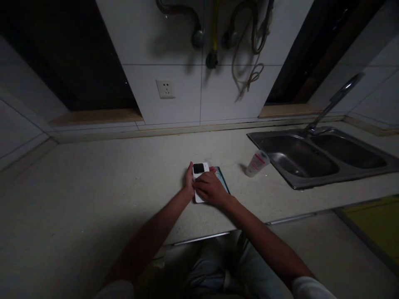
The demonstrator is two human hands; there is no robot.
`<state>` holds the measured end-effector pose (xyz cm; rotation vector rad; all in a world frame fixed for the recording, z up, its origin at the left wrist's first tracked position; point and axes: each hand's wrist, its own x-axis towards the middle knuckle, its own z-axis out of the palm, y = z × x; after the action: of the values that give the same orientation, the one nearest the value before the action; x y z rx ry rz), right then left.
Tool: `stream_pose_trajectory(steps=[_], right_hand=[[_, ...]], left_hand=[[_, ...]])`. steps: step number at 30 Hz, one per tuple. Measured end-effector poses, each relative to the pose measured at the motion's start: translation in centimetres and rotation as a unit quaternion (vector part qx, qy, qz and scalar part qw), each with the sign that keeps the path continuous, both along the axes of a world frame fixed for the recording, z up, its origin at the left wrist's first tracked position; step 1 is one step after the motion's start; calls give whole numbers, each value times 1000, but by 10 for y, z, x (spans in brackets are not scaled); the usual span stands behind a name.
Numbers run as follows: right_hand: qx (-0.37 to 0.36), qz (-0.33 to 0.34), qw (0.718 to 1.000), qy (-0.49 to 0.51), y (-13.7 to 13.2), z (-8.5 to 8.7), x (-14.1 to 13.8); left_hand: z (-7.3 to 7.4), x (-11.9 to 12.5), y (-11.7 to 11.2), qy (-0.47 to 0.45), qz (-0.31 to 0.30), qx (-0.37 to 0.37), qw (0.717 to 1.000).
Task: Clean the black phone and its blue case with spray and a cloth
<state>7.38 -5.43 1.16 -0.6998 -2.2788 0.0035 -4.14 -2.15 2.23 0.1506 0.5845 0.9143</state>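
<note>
A white phone-like device (199,198) with a dark square panel at its top end is held just over the counter. My left hand (189,179) wraps around its left edge, and fingertips show past its right edge. Over its face lies my right hand (210,187), fingers bent and bunched together near the left edge. Whether those fingers pinch something small is hidden. Under and beside my right hand, a flat bluish thing with a dark border (222,178) rests on the counter, partly covered by the hand.
On the pale counter (109,174), a clear plastic cup with red print (257,163) stands tilted in view to the right. Beyond it is a steel double sink (291,182) with a tall faucet (333,99). A socket (165,89) and pipes (215,37) are on the tiled wall.
</note>
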Motion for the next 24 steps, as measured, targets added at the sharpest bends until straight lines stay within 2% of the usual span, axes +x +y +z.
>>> stream_pose_trajectory(steps=[5,10,13,17,20,24], right_hand=[[-22,53,998,-34,-27,11,9],[-26,61,995,-74,-46,20,32],[-28,29,996,-82,-38,23,50],[-24,-41,996,-78,-13,26,63],[-27,-68,996,-58,1,26,53],[-35,-73,995,-54,-1,25,16]], left_hand=[[-4,-4,4,-14,30,16,999],[-9,-7,5,-29,37,13,999],[-7,-7,4,-24,29,7,999],[-4,-6,3,-1,-5,7,1000],[-3,-5,4,23,-17,-1,1000],[-7,-5,5,21,13,5,1000]])
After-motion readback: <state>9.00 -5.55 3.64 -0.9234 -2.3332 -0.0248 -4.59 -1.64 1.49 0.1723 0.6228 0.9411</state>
